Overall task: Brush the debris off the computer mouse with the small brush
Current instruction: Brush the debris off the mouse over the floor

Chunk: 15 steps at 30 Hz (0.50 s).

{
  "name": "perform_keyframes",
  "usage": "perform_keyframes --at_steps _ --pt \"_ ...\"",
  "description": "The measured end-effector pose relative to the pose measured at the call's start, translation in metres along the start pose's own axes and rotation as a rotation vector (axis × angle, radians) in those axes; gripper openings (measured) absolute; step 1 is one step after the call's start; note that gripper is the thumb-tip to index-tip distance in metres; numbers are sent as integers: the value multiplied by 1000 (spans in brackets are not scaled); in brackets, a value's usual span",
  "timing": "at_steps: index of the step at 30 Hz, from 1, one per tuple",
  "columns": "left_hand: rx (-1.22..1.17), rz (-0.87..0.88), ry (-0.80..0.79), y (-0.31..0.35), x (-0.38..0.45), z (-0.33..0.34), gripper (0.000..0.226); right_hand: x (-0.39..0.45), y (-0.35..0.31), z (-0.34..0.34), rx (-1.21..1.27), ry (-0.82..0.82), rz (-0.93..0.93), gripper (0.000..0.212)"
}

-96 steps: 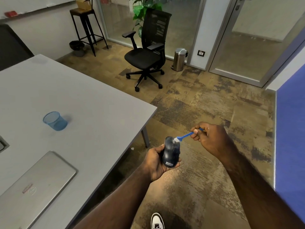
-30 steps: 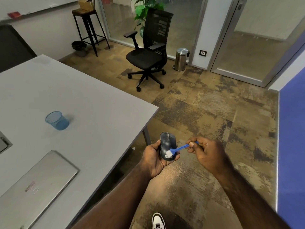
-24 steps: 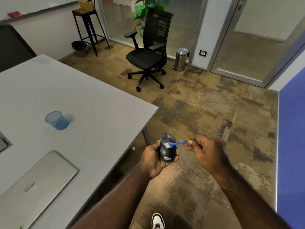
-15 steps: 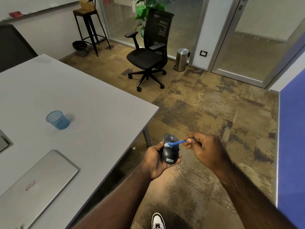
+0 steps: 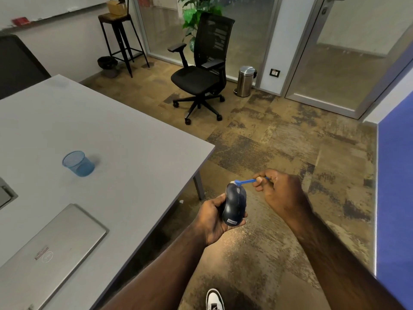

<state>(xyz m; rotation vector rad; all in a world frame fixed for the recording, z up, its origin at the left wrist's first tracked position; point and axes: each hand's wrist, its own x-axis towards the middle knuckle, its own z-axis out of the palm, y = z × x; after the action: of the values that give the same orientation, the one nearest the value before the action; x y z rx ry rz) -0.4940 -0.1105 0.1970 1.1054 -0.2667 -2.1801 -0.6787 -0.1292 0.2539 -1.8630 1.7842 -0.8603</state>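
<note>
Office bg, non-task items
Grey table (image 5: 125, 139) left w/ blue mesh cup (image 5: 77, 163), shut laptop (image 5: 48, 249) near; black chair (image 5: 201, 70) far.

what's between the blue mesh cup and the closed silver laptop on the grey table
Nothing: the head view shows only bare grey table between the blue mesh cup and the closed silver laptop.

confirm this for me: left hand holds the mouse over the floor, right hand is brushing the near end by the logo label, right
Not quite. In the head view the small brush touches the far end of the mouse, opposite the logo label. The rest stands: the left hand holds the mouse over the floor, and the right hand holds the brush.
</note>
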Motion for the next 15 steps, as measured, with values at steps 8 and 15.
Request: perform_keyframes --at_steps 8,15 --pt "3 31 -12 -3 1 -2 38 4 -2 1 -40 16 15 16" --pt "-22 19 -3 -3 2 -4 40 5 0 3 -74 11 37 14"
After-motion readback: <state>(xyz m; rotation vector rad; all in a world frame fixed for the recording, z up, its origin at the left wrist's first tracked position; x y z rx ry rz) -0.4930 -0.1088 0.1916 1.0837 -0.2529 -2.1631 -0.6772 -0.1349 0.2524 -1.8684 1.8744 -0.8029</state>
